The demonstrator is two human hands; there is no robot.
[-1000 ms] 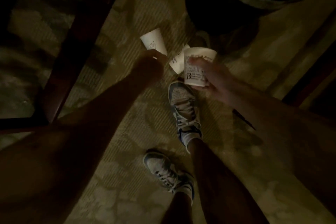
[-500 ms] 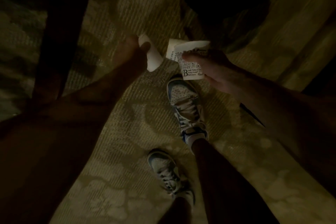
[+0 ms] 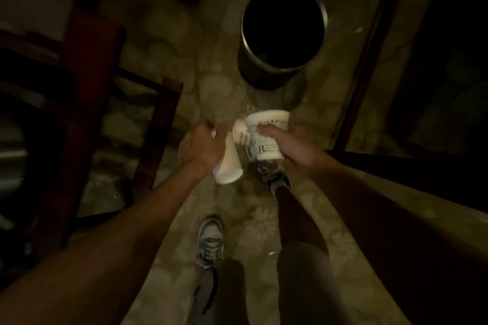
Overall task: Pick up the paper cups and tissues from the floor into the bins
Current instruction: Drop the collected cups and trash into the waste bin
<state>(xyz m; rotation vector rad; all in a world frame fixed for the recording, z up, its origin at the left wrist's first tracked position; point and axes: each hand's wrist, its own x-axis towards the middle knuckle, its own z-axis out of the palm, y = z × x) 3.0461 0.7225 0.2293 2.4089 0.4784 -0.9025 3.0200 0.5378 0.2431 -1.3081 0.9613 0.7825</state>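
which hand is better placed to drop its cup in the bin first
Probably the right. The right hand grips the printed cup almost directly in line with the bin ahead, while the left hand holds its plain cup off to the side, tilted.

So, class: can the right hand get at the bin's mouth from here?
Probably yes: the bin stands open just ahead of the right hand and its printed cup, nothing between them.

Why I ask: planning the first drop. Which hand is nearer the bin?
Right. The right hand, holding the printed cup, is below the bin; the left hand, holding a plain cup, is farther left.
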